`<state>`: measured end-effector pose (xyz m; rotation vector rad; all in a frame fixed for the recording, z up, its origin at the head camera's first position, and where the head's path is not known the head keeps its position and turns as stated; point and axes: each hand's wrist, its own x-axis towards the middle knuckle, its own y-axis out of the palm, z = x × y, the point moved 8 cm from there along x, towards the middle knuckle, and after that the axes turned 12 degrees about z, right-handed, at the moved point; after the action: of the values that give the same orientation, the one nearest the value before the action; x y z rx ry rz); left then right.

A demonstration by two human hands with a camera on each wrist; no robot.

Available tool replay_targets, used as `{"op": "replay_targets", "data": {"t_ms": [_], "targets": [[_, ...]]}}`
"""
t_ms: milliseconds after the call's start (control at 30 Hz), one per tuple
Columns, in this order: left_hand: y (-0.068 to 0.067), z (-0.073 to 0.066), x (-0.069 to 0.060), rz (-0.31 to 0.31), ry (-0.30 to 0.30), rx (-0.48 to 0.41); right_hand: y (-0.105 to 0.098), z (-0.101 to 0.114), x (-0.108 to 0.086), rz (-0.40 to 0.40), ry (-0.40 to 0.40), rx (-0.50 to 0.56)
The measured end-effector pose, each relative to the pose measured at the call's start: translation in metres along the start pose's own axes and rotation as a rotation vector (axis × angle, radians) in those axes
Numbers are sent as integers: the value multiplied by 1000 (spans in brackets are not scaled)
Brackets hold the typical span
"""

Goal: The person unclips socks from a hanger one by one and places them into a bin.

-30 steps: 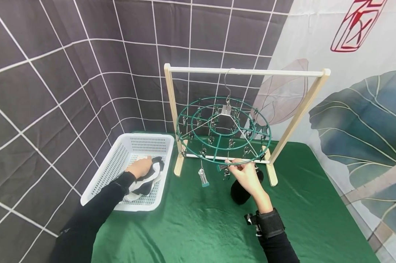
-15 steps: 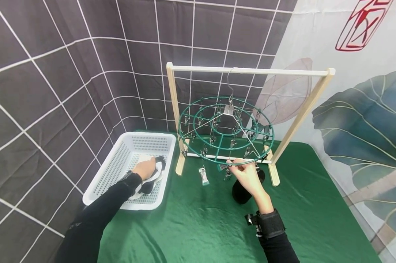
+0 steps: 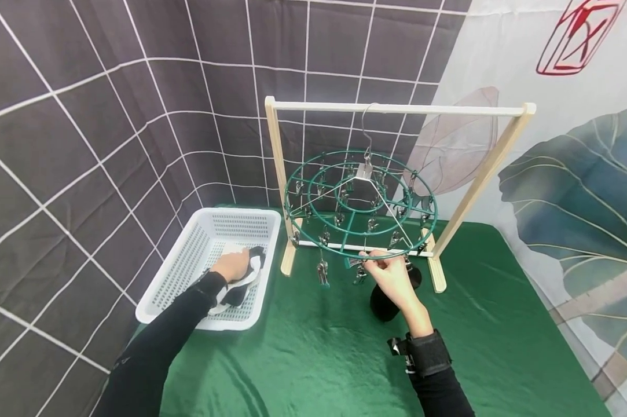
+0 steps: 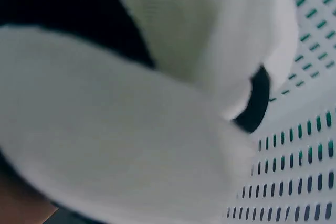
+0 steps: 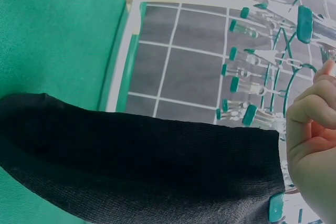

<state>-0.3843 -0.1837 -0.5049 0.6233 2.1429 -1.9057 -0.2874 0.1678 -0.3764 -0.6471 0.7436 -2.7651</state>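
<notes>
In the white basket [image 3: 204, 229], my left hand [image 3: 231, 266] rests on a pile of black and white socks [image 3: 235, 295]. Its fingertips are hidden, and only its edge shows in the left wrist view, beside a white sock [image 4: 121, 124]. My right hand [image 3: 391, 278] is at the front rim of the round green clip hanger [image 3: 344, 231], where thumb and forefinger pinch a clip [image 3: 352, 262] tilted sideways. Behind that hand a black sock [image 3: 383, 304] hangs from the hanger; a clip [image 5: 276, 207] grips its cuff in the right wrist view.
A wooden rack [image 3: 480, 174] with a white top bar carries the hanger by its metal hook [image 3: 366, 130]. Several spare clips dangle below the rings, one clip [image 3: 322, 272] at the front left. Green cloth [image 3: 313, 353] covers the table. A grey gridded curtain [image 3: 219, 87] stands behind.
The head view has shifted slightly. The dangling clip at the front left has turned on its link. Both hands stay nearly where they were.
</notes>
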Motion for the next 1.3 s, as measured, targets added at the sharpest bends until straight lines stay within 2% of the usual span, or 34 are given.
{"op": "replay_targets", "data": {"t_ms": [33,67,133,200,267,333,433,500,533,567,633,700,767,867,967,1100,1167,1300], "targets": [[-5,-1,0,-15,1,-14,0,3,0,6,2,3],[-12,-4,-2,-54,13,-26,-1,8,0,11,3,13],[-32,-15,-8,-192,71,13,-1,19,-1,23,-1,24],[-55,-26,-18,-412,137,-6,-1,19,-1,27,2,29],[-79,-42,-33,-658,244,-53,-3,18,-2,20,12,19],[-99,-61,-54,-897,391,-138,-4,18,-3,10,21,7],[-115,-97,-94,-1187,693,-251,-3,17,-3,12,25,7],[-116,-124,-120,-1312,886,-254,-2,17,-3,20,25,19],[-114,-138,-131,-1347,979,-242,-1,17,-3,26,24,29],[-111,-152,-141,-1369,1064,-209,0,17,-3,30,25,35],[-103,-178,-157,-1383,1189,-113,1,18,-2,30,18,39],[-94,-200,-167,-1353,1272,-17,0,21,-1,24,-6,25],[-87,-217,-171,-1303,1300,70,-1,24,0,14,-32,8],[-79,-233,-168,-1209,1273,142,-2,25,1,7,-49,-5],[-76,-241,-163,-1145,1213,175,-1,9,2,-3,-15,-9],[-76,-244,-157,-1113,1118,191,-1,-13,2,-20,19,-28],[-78,-243,-154,-1092,1082,177,-1,-16,2,-22,13,-29],[-79,-240,-152,-1041,1068,138,2,-18,0,-4,29,-30]]}}
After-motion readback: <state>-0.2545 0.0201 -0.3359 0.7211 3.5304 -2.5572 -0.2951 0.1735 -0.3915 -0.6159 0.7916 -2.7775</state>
